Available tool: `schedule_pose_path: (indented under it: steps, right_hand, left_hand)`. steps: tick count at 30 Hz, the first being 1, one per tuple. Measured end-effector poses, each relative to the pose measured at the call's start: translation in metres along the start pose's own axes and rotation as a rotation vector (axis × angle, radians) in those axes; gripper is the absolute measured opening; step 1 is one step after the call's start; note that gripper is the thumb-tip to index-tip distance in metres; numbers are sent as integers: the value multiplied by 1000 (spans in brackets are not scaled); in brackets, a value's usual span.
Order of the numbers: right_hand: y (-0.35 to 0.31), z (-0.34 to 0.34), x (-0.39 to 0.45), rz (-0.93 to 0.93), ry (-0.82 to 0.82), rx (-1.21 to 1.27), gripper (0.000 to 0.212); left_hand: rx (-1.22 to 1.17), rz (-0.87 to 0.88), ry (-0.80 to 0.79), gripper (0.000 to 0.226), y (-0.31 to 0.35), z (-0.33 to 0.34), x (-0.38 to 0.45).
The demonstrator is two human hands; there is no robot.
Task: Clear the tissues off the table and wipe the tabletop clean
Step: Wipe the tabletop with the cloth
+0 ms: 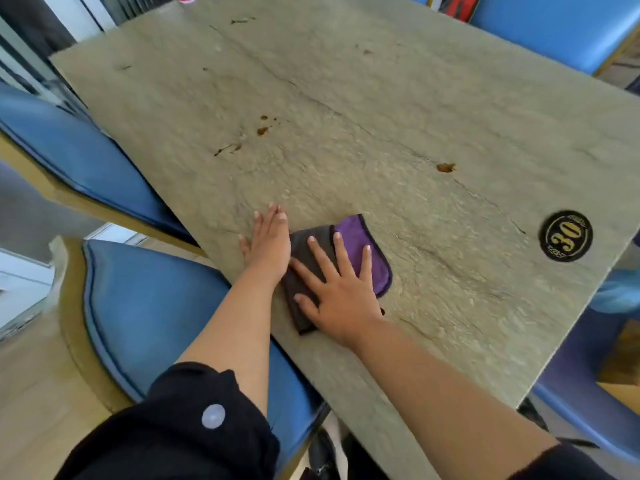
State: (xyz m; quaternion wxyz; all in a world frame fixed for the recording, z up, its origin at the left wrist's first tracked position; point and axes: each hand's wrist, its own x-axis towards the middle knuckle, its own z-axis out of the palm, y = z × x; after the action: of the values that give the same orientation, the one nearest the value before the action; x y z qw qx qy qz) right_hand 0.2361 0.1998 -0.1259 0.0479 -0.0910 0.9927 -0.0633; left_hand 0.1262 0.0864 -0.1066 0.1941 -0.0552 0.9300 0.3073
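Observation:
A folded cloth (370, 244), purple on one side and dark grey on the other, lies flat on the stone-look tabletop (433, 109) near its left front edge. My right hand (337, 289) presses down on the cloth with fingers spread. My left hand (268, 242) rests flat on the table just left of the cloth, fingers together, touching its edge. Brown stains (262, 130) dot the middle of the table, another brown spot (445, 167) sits to the right, and a streak (227, 148) lies to the left. No tissues show on the table.
A round black sticker with a gold "30" (565, 236) sits at the table's right corner. Blue padded chairs stand at the left (86, 161), near left (156, 306), far right (554, 26) and near right (581, 400).

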Motion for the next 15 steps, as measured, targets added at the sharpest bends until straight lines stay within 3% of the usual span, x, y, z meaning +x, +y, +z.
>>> schedule_pose_path:
  steps: [3,5,9,11,13,15]
  right_hand:
    - [28,8,-51,-228,23,-47,57]
    - [63,9,-69,-210,24,-88,56]
    - [83,-1,-67,387,15,-9,60]
    - [58,-2,-60,534,9,30,60]
    - [22,-1,-70,421,2,39,61]
    - [-7,6,-99,194,6,30,60]
  left_hand:
    - [127,0,18,50,7,4,-5]
    - [199,4,-5,52,13,12,-13]
    - [246,62,-49,54,24,29,-27]
    - [260,83,-69,54,27,32,-33]
    - [255,100,-70,54,30,33,-37]
    - [267,121,-62,53,30,35,-44]
